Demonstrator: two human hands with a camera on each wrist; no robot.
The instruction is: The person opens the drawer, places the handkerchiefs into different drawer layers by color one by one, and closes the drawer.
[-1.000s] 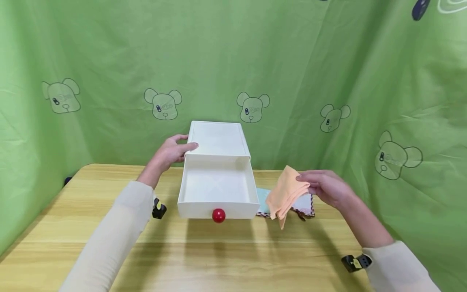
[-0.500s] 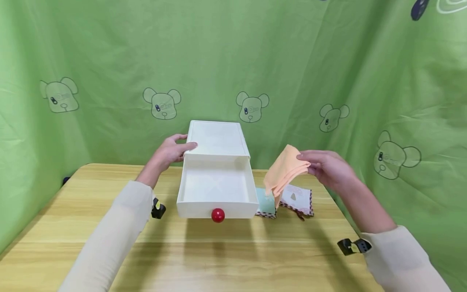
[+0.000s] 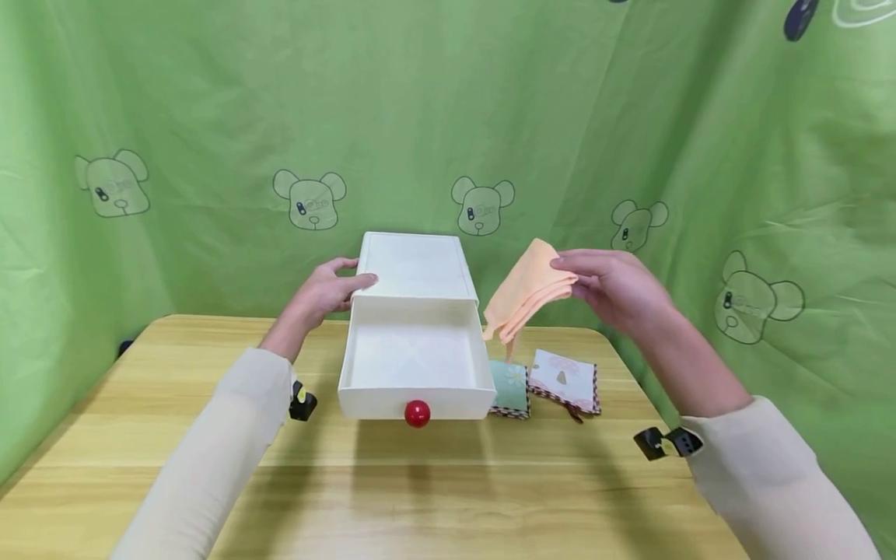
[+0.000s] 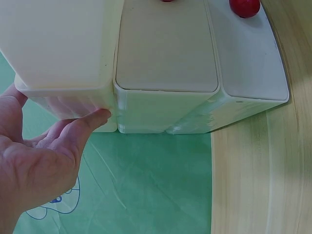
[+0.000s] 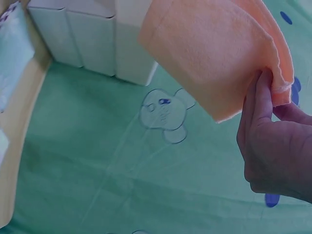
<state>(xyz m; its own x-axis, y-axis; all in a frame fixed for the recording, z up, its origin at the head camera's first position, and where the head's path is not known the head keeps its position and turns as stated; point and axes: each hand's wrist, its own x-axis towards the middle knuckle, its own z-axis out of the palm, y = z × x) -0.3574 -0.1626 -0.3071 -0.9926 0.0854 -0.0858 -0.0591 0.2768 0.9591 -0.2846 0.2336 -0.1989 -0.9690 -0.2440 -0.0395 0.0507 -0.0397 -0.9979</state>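
A white drawer unit (image 3: 414,266) stands at the back of the table, its top drawer (image 3: 378,403) pulled out, with a red knob (image 3: 417,414). My left hand (image 3: 323,292) holds the unit's upper left edge, thumb on top and fingers against the side. In the left wrist view, two closed drawers (image 4: 165,53) are visible beneath the pulled-out one. My right hand (image 3: 616,286) pinches a folded peach towel (image 3: 526,292) between thumb and fingers. The towel hangs in the air just right of the drawer, its lower corner near the drawer's right wall.
On the wooden table (image 3: 560,482), right of the unit, lie a green patterned cloth pad (image 3: 511,385) and a white one (image 3: 565,377), both with checked edging. A green curtain (image 3: 392,117) printed with bear heads encloses the back and sides.
My right hand has lifted the peach towel up and slightly left, uncovering the two pads on the table. The left hand and the drawer unit stay in place.
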